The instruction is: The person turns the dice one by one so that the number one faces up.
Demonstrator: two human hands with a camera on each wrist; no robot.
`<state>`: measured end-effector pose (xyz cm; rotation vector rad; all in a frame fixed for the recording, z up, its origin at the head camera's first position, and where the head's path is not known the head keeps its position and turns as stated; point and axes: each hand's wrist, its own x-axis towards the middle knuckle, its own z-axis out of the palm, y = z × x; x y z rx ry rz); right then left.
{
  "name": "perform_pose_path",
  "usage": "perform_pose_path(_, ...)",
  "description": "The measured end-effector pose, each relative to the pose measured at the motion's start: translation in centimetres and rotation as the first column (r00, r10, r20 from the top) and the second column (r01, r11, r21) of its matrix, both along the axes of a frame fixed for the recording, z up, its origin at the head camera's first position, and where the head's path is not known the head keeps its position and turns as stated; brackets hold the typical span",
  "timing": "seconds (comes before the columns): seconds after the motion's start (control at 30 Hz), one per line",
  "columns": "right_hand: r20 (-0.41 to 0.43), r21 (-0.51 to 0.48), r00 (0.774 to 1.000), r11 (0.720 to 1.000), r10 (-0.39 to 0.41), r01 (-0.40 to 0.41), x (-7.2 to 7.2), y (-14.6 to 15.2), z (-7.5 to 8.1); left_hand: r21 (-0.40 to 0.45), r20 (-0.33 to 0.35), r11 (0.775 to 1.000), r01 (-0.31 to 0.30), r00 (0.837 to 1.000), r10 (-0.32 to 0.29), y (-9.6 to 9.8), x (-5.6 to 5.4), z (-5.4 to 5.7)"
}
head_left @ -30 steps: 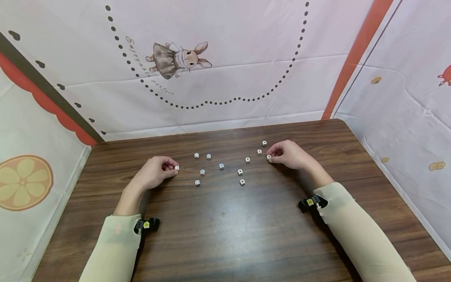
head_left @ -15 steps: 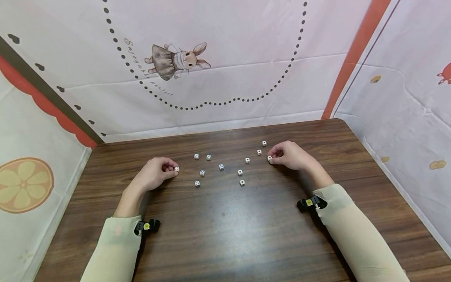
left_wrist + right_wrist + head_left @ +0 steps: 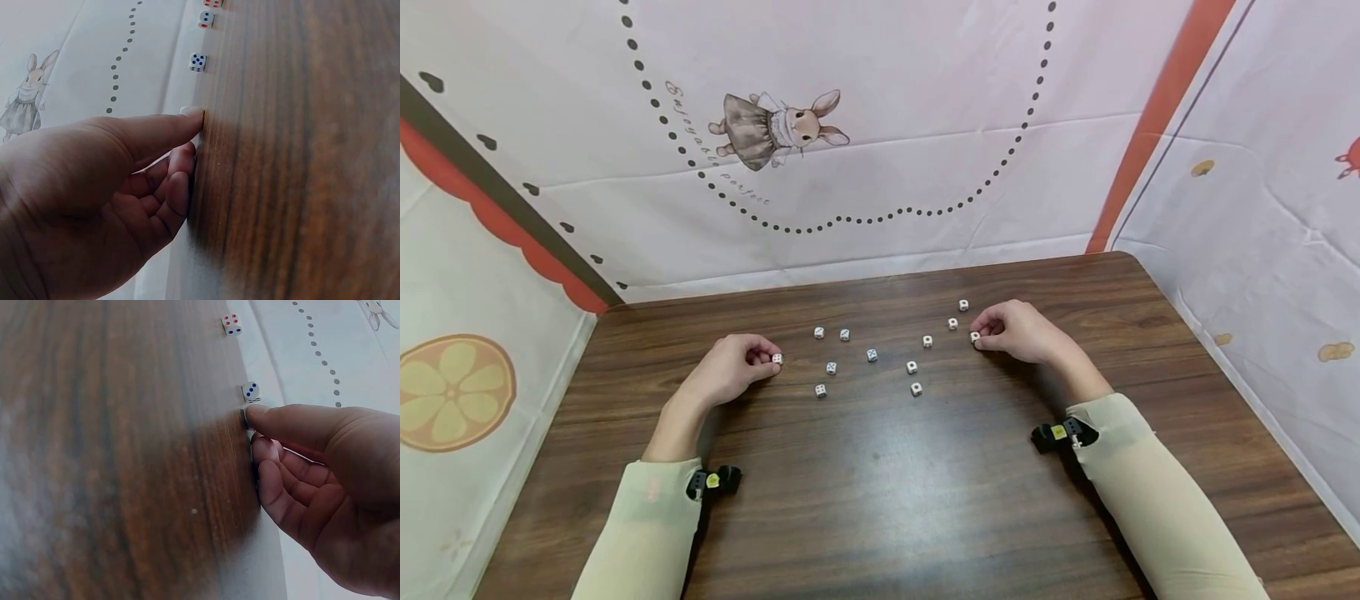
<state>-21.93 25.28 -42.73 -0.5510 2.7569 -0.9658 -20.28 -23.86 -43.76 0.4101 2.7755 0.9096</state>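
Observation:
At the left of the dice, my left hand (image 3: pixel 730 367) pinches a white die (image 3: pixel 777 359) between thumb and fingertips, low at the tabletop. My right hand (image 3: pixel 1018 332) pinches another white die (image 3: pixel 975 337) the same way, beside the right-hand row. In the left wrist view the thumb (image 3: pixel 169 128) covers most of its die; the other fingers are curled under it. The right wrist view has the thumb (image 3: pixel 287 425) over its die, with a blue-pipped die (image 3: pixel 251 391) just beyond. Between the hands lie several loose dice, among them a blue-pipped one (image 3: pixel 872 355).
The dark wood table (image 3: pixel 880 500) ends at a white printed cloth (image 3: pixel 910 167) behind it, with more cloth at both sides. Several dice slant up to the right, topped by a far die (image 3: pixel 963 306). A wrist camera (image 3: pixel 713 481) sits on the left sleeve.
My right hand and its die have shifted very slightly right, away from the neighbouring die. The left hand and the loose dice stay in place.

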Motion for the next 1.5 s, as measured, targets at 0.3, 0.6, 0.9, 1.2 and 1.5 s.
perform_pose_path(0.3, -0.017, -0.005, 1.0, 1.0, 0.016, -0.016, -0.1, 0.0, -0.2, -0.006, -0.004, 1.0, 0.004, 1.0, -0.004, -0.1, -0.1, 0.0)
perform_pose_path(0.6, -0.015, 0.0, 1.0, 1.0, 0.02, -0.02, -0.1, 0.1, -0.1, -0.034, -0.056, 0.999, 0.031, 0.998, -0.033, 0.3, -0.3, 0.4)
perform_pose_path(0.9, -0.005, 0.006, 1.0, 1.0, 0.016, -0.016, -0.1, 0.0, -0.1, -0.081, -0.087, 0.995, 0.057, 0.994, -0.064, 0.8, -0.7, 0.8)
perform_pose_path(1.2, -0.002, 0.009, 1.0, 1.0, 0.006, -0.006, -0.2, 0.0, -0.1, -0.085, -0.118, 0.994, 0.063, 0.99, -0.073, 1.1, -1.0, 1.2)
perform_pose_path(1.5, 0.001, 0.007, 1.0, 1.0, 0.006, -0.006, -0.1, 0.0, -0.2, -0.042, -0.104, 0.998, 0.042, 0.993, -0.046, 1.4, -1.3, 1.1)
